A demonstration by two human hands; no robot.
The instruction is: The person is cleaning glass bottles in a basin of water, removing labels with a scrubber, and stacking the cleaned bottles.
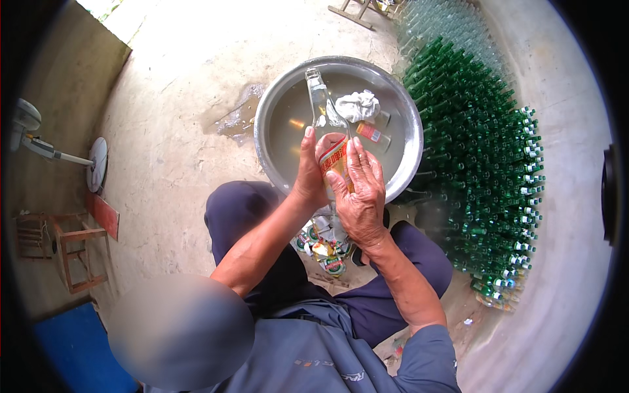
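Observation:
A colourless glass bottle point(322, 105) is tilted over a round metal basin point(339, 63), its neck pointing away from me. My left hand point(310, 172) cups the lower body from the left, fingers partly hidden behind the glass. On the other side, my right hand point(362, 194) grips the bottle, with thumb and fingers against its red and yellow paper label point(335, 159). The label bears writing and looks partly loose at its upper edge. Cloudy water point(290, 118) fills part of the basin. In it lie a crumpled white cloth point(357, 105) and another labelled glass bottle point(374, 135).
Many green glass bottles point(462, 147) are stacked at the right, with colourless bottles point(447, 24) beyond. Wet peeled labels point(329, 250) lie between my legs. A puddle point(241, 115) is left of the basin. A fan point(97, 164) and a wooden stool frame point(81, 250) stand farther left.

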